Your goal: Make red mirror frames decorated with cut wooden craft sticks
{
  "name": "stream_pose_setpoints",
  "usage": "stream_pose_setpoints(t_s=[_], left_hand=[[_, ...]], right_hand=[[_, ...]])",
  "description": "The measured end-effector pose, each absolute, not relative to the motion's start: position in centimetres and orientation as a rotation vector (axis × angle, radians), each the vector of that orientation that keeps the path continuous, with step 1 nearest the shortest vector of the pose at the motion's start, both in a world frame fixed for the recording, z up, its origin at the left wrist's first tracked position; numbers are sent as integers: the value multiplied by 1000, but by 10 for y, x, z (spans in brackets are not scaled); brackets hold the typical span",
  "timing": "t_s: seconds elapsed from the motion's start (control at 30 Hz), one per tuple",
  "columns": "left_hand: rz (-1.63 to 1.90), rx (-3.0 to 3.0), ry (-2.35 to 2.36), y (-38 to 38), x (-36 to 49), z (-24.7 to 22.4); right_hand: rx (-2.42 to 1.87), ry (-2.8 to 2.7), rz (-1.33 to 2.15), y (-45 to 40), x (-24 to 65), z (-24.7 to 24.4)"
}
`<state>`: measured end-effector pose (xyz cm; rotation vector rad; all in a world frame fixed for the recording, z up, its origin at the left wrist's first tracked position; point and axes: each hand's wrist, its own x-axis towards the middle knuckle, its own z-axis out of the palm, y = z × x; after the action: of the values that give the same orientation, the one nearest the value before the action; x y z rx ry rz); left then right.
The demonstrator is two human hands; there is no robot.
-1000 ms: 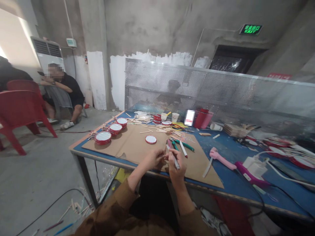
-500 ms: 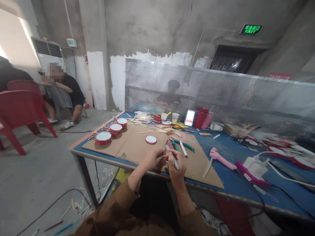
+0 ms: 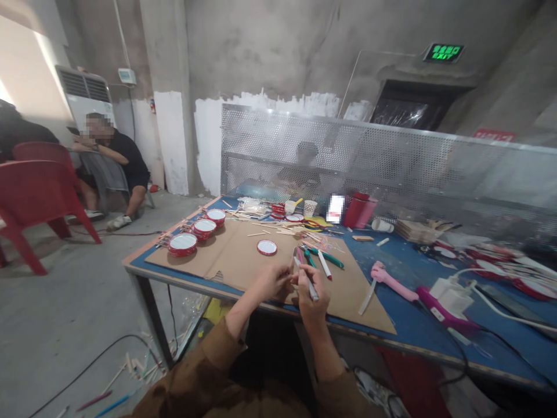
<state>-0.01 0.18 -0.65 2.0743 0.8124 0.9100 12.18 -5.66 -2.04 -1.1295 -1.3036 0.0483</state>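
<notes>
My right hand (image 3: 314,288) is closed around a white marker pen (image 3: 311,287), its tip pointing away from me and to the left. Close beside it, my left hand (image 3: 275,281) has its fingers pinched together; what they hold is too small or hidden to name. Both hands hover over the near edge of a cardboard sheet (image 3: 235,255). Just beyond them lie another white marker with a red end (image 3: 324,265) and green-handled pliers (image 3: 333,259). A round white disc with a red rim (image 3: 267,247) rests on the cardboard ahead of my left hand.
Stacks of red-rimmed discs (image 3: 183,244) stand at the left. Wooden sticks (image 3: 256,212), paper cups (image 3: 310,208) and a red bottle (image 3: 357,210) line the back. A pink glue gun (image 3: 394,281) and a purple power strip (image 3: 444,309) lie right. A perforated metal screen (image 3: 261,139) borders the table.
My hands keep nearly the same pose, with the marker still in my right hand. The seated person at the left has shifted their head slightly.
</notes>
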Motion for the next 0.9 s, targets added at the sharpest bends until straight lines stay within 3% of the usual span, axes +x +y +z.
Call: stream_pose_setpoints(t_s=[0.9], left_hand=[[886,2079,857,-3,-1,0]], right_hand=[[-1124,-1240,56,-56,121,-20]])
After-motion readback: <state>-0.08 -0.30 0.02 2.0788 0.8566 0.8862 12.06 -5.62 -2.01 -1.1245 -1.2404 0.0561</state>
